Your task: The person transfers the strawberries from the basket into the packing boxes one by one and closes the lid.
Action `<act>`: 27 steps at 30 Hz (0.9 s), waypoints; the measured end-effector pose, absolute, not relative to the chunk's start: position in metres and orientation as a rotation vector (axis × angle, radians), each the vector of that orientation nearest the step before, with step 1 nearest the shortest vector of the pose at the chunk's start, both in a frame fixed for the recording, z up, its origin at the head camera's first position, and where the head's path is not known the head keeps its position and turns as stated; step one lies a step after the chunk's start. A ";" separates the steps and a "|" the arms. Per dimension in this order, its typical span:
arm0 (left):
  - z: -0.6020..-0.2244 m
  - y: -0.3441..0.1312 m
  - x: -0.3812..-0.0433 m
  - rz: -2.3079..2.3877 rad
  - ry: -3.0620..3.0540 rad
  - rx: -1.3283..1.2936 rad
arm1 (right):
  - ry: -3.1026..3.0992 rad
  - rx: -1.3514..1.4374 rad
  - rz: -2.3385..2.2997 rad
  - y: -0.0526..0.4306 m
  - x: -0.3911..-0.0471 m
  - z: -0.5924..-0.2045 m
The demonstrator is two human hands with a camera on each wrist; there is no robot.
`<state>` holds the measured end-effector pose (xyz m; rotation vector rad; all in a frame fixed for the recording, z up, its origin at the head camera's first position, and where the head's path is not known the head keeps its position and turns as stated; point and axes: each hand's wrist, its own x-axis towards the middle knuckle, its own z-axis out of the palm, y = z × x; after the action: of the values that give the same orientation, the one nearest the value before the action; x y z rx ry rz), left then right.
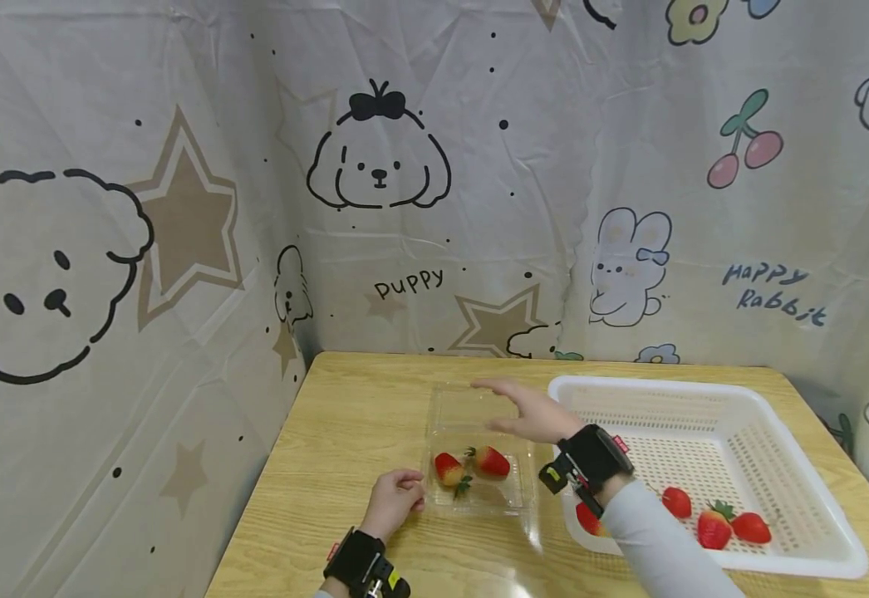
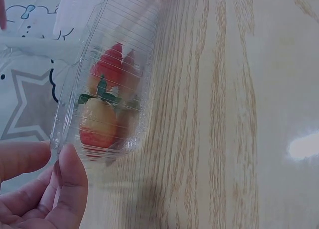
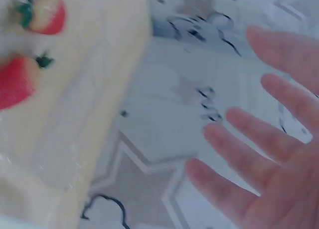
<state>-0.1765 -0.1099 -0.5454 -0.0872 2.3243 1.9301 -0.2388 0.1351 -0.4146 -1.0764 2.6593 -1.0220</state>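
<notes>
A clear plastic clamshell box (image 1: 479, 503) lies on the table with its lid folded back away from me. Inside are two strawberries: one (image 1: 492, 462) on the right, another (image 1: 449, 468) on the left with its leaves toward me. My left hand (image 1: 393, 503) is at the box's left edge; in the left wrist view its thumb and fingers (image 2: 72, 171) pinch the rim. Above the lid's right side hovers my right hand (image 1: 535, 413), fingers spread and holding nothing. The right wrist view shows those fingers (image 3: 244, 171) extended, apart from the box.
To the right stands a white perforated basket (image 1: 786, 415) with several strawberries (image 1: 714, 529) near its front; my right forearm passes over its left front corner. Behind the wooden table (image 1: 360, 407) hangs a printed curtain (image 1: 509, 166), also along the left side.
</notes>
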 end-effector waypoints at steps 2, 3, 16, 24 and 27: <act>-0.544 -0.110 -0.176 1.927 2.331 -0.088 | 2.733 -1.072 -1.090 0.146 -0.236 -0.408; -0.543 -0.110 -0.175 1.928 2.332 -0.088 | 2.764 -1.056 -1.119 0.151 -0.234 -0.405; -0.543 -0.111 -0.175 1.921 2.325 -0.114 | 2.957 -0.780 -1.137 0.217 -0.225 -0.413; -0.540 -0.111 -0.176 1.932 2.317 -0.084 | 2.920 -0.660 -0.912 0.243 -0.220 -0.438; -0.529 -0.109 -0.171 1.943 2.302 -0.090 | 2.871 -0.621 -0.836 0.248 -0.221 -0.451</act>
<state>-0.1712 -0.1087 -0.5294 -0.0901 2.3021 1.9425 -0.2205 0.2478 -0.4509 -0.6207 2.8707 -0.8365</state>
